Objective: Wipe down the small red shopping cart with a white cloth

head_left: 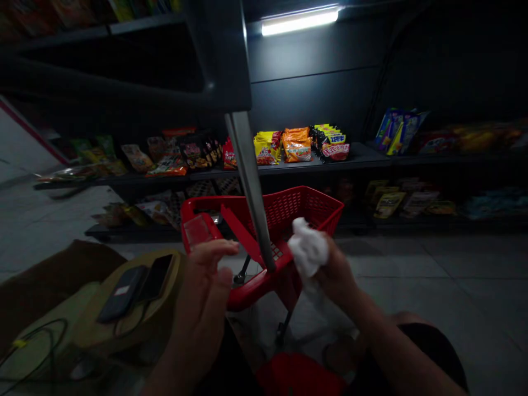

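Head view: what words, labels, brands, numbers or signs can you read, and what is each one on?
No text can be read with certainty.
Yellow packets, orange packets and blue packets on the shelf: printing, too small and blurred.
Dark case on the round stool: pale label, too blurred.
Red cart and white cloth in the right hand: no lettering I can make out.

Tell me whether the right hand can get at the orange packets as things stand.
Probably not: the right hand holds a white cloth, and the cart stands between it and the orange packets.
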`<act>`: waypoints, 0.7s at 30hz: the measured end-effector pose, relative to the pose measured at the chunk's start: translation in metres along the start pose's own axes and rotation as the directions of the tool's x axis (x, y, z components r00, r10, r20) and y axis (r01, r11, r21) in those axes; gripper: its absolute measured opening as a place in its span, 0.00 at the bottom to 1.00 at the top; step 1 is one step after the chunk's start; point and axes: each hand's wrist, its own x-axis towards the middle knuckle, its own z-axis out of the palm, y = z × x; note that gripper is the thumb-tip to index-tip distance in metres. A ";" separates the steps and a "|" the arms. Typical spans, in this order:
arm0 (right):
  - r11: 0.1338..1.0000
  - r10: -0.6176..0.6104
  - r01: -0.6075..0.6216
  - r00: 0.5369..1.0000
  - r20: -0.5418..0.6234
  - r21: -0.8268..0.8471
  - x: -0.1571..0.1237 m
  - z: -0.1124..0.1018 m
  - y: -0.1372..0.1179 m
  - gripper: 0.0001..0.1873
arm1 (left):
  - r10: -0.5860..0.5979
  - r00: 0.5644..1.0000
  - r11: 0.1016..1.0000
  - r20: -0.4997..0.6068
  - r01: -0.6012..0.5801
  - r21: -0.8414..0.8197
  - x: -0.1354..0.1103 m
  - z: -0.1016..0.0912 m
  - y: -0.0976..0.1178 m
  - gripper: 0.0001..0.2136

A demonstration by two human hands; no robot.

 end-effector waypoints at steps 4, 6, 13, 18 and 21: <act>0.962 -0.197 0.239 0.942 0.272 -0.131 -0.003 0.028 0.032 0.21 | 0.141 0.958 0.899 0.251 -0.230 0.373 -0.005 0.018 -0.007 0.11; 0.950 -0.195 0.260 0.927 0.321 -0.173 0.003 0.022 0.058 0.19 | 0.153 0.941 0.846 0.302 -0.282 0.452 -0.005 0.019 -0.013 0.11; 0.901 0.051 0.109 0.934 0.354 -0.420 0.023 -0.022 0.134 0.14 | 0.269 0.917 0.814 0.296 -0.380 0.439 0.005 0.014 -0.038 0.14; 0.857 0.066 0.095 0.955 0.289 -0.507 0.008 -0.012 0.121 0.15 | 0.198 0.946 0.882 0.256 -0.286 0.374 0.012 0.004 -0.059 0.16; 0.825 0.069 0.121 0.948 0.311 -0.552 0.001 -0.004 0.097 0.14 | 0.102 0.966 0.927 0.239 -0.180 0.330 0.017 -0.007 -0.081 0.17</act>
